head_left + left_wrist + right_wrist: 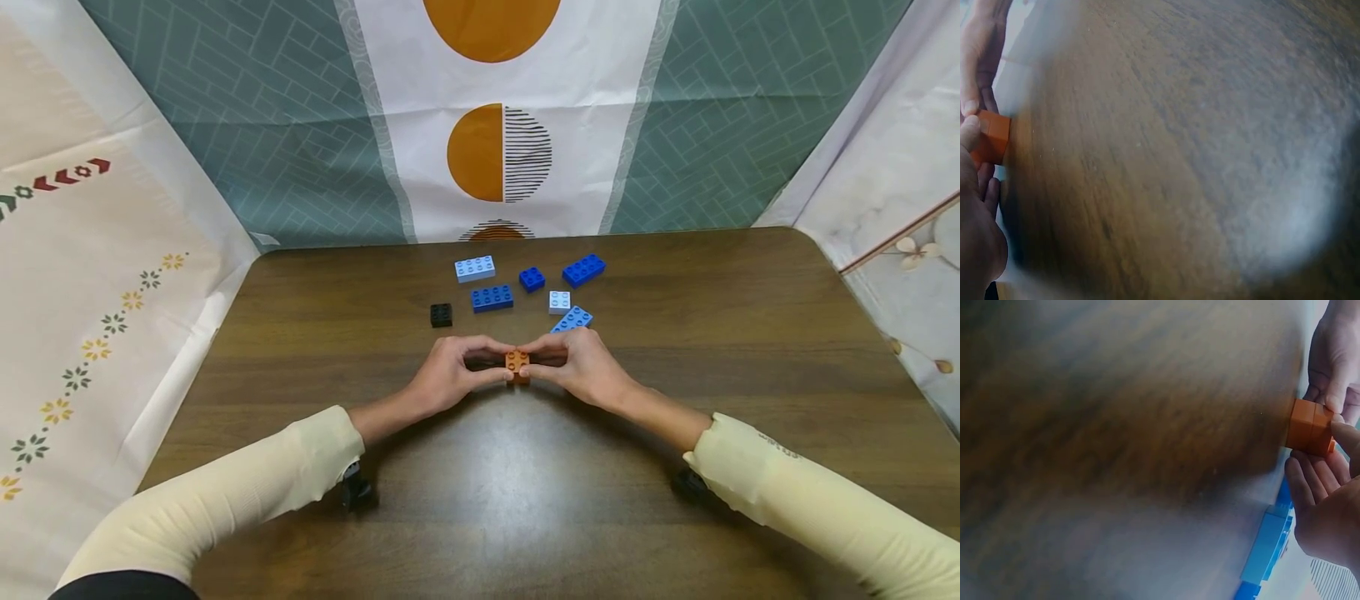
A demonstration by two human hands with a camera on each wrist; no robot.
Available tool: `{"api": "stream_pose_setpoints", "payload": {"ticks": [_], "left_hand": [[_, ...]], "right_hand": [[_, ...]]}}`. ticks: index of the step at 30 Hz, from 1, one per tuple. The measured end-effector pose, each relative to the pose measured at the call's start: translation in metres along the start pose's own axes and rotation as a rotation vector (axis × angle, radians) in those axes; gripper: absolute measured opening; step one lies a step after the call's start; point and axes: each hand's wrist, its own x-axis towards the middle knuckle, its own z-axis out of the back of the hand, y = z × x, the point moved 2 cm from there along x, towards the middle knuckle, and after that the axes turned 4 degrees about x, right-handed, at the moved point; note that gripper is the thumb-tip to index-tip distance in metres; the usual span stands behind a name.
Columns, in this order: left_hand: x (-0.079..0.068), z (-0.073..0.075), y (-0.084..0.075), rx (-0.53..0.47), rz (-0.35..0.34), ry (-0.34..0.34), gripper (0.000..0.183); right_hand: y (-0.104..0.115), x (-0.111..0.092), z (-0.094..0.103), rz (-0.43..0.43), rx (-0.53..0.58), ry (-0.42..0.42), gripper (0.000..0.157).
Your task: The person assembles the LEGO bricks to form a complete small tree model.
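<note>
Brick stack (517, 364), orange plastic with round studs and a seam across its sides, sits mid-frame in the head view, pinched between the thumb and fingers of both left hand (447, 372) and right hand (591, 367). Glossy wood-grain table (510, 492) stretches below it to the bottom of the frame, with wide room left and right. Just above, a square black brick (441, 315) and blue bricks (492, 298) are scattered short of the far edge, round-cornered at upper right.
</note>
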Motion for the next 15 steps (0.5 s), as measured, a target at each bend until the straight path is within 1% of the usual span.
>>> {"api": "stream_pose_setpoints", "payload": {"ticks": [5,15], "left_hand": [[0.0010,-0.0001,0.0006,-0.003,-0.002,0.005,0.032],[-0.0013,-0.0015,0.0012,-0.007,-0.007,-0.013,0.033]], "right_hand": [[-0.0003,0.0001,0.0008,0.002,0.007,-0.002,0.029],[-0.0004,0.0005,-0.0001,0.000,0.000,-0.004,0.030]]}}
